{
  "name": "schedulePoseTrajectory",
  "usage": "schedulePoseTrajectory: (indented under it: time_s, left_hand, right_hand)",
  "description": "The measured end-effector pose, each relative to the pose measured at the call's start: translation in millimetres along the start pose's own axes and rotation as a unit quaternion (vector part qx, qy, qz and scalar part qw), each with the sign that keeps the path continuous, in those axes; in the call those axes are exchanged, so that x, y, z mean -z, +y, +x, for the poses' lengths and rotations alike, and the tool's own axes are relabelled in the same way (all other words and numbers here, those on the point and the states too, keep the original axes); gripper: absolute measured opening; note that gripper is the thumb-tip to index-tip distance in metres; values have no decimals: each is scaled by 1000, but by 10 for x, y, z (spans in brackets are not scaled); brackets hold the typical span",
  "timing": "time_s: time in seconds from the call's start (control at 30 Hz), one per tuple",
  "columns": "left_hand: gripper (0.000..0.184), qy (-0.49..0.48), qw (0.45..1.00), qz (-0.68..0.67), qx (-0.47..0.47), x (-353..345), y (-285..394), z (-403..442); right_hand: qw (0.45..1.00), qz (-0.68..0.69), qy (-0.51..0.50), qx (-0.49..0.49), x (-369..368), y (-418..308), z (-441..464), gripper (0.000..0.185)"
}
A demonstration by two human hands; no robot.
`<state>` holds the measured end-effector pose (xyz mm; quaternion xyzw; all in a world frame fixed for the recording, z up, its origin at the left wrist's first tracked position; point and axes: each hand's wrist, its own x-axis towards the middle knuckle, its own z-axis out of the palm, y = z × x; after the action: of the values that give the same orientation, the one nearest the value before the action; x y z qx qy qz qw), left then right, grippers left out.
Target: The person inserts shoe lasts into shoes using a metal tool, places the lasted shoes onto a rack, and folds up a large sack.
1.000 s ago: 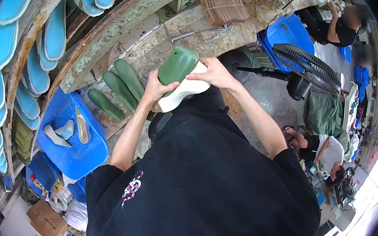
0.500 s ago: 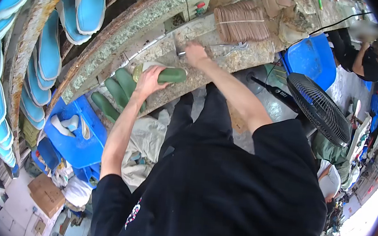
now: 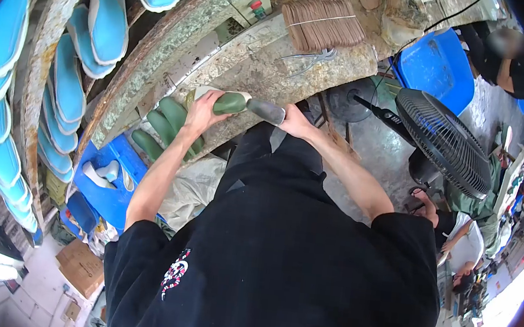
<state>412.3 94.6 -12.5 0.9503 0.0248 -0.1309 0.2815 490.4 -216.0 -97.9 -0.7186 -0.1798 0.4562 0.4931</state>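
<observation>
My left hand [image 3: 202, 111] is closed around a green shoe last [image 3: 230, 103] at the front edge of the workbench [image 3: 253, 67]. A pale edge shows behind the last, partly covered by my fingers. My right hand [image 3: 294, 122] grips a dark grey tool with a smooth metal surface [image 3: 266, 111]; its exact kind is unclear. The tool's left end is against or very close to the last's right end. More green lasts [image 3: 165, 120] lie side by side left of my left hand.
Blue-lined shoes [image 3: 70, 76] fill the curved rack at left. A strapped bundle of brown sole-shaped pieces [image 3: 325, 22] and a thin metal tool [image 3: 311, 59] lie on the bench. At right are a black fan [image 3: 443, 144], a blue chair [image 3: 438, 70] and other people.
My right hand has come back from the bench toward my body, and the dark tool now shows beside the last. My left hand still holds the last, slightly farther left.
</observation>
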Motion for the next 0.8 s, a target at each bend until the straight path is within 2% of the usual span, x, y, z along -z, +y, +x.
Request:
schedulePoseTrajectory:
  time_s: [0.07,0.1,0.13,0.2,0.3,0.33,0.43,0.47,0.53,0.63,0.73,0.8]
  left_hand:
    - [62,-9,999,-35,-30,99,-67,-77]
    - [64,-30,998,-42,-31,147,-90,-96]
    - [64,-34,998,-43,-31,142,-153,-133]
    - [67,-20,996,-45,-68,133,-275,-205]
    - [70,-3,992,-66,-105,194,-355,-299]
    - [69,-8,991,-66,-112,210,-342,-317]
    - [66,-4,992,-64,-107,227,-356,-338]
    - [63,-17,993,-91,-74,248,-331,-310]
    - [62,21,993,-98,-63,272,-265,-200]
    - [60,20,992,-105,-69,262,-205,-66]
    - [60,17,993,-93,-68,254,-255,-6]
    - [61,-2,994,-47,-93,221,-314,13]
  right_hand:
    - [998,-49,-36,16,146,-456,-56,40]
    - [996,-64,-63,23,196,-550,-51,37]
    - [996,-61,-62,19,167,-568,-24,37]
    - [984,-116,-82,108,114,-615,60,32]
    - [976,-156,-100,110,-177,-794,411,32]
    - [962,-233,-128,62,-242,-994,541,35]
    - [930,-291,-223,-15,-218,-1300,780,37]
    - [920,-322,-219,-37,-125,-1429,769,37]
    - [895,-400,-187,-65,30,-1424,768,35]
    - [881,-426,-170,-118,105,-1539,711,33]
    - [862,-476,-141,-105,-108,-1372,794,32]
    - [875,-458,-110,-115,-285,-1238,739,31]
